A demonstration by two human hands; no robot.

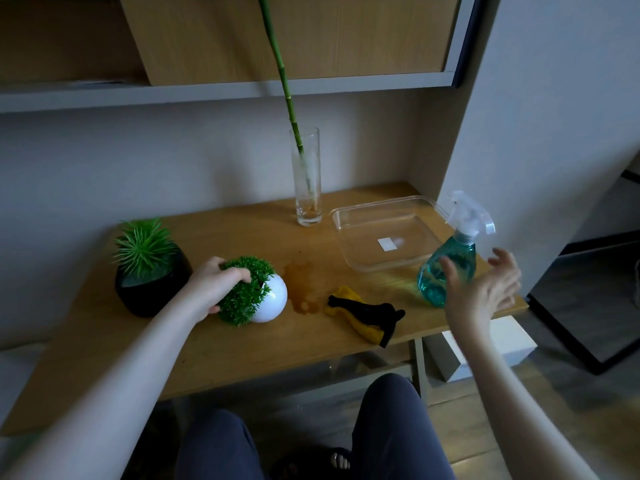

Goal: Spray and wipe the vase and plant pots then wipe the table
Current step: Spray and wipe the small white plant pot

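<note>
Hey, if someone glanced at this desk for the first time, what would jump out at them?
Probably the white pot tipped on its side at front left, the left hand gripping its greenery, with a brown puddle just right of it. Next, the teal spray bottle at the right edge, the open right hand right beside it. Behind, a tall glass vase holds one long green stalk.

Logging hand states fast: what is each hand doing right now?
Left hand: grips the tilted white pot's plant.
Right hand: open, holding nothing, beside the spray bottle.
</note>
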